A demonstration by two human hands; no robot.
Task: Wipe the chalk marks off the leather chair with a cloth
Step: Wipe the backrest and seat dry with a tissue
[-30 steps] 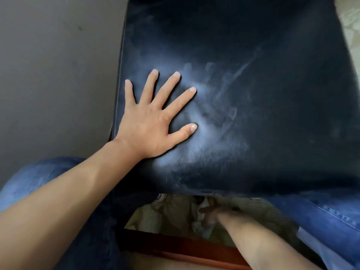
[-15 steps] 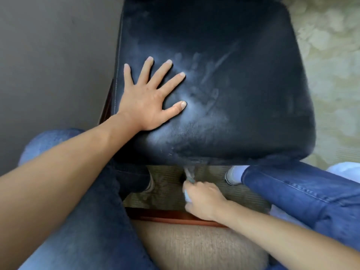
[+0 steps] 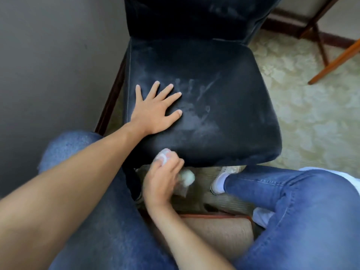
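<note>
Leather chair (image 3: 224, 61): dark seat facing the person, beside a grey wall (image 3: 48, 65), on patterned carpet (image 3: 311, 123). White chalk marks (image 3: 202, 106) smeared across the seat centre. Left hand (image 3: 155, 110) flat on the seat's left part, fingers spread, holding nothing. Right hand (image 3: 162, 180) closed around a pale, blurred cloth (image 3: 186, 177) at the seat's front edge, between the knees in blue jeans (image 3: 292, 201).

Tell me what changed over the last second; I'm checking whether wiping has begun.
The right hand came up from the floor beneath the seat with the cloth in its grip, reaching the chair's front edge. The left hand stayed flat on the seat; the chalk marks remain unwiped.
</note>
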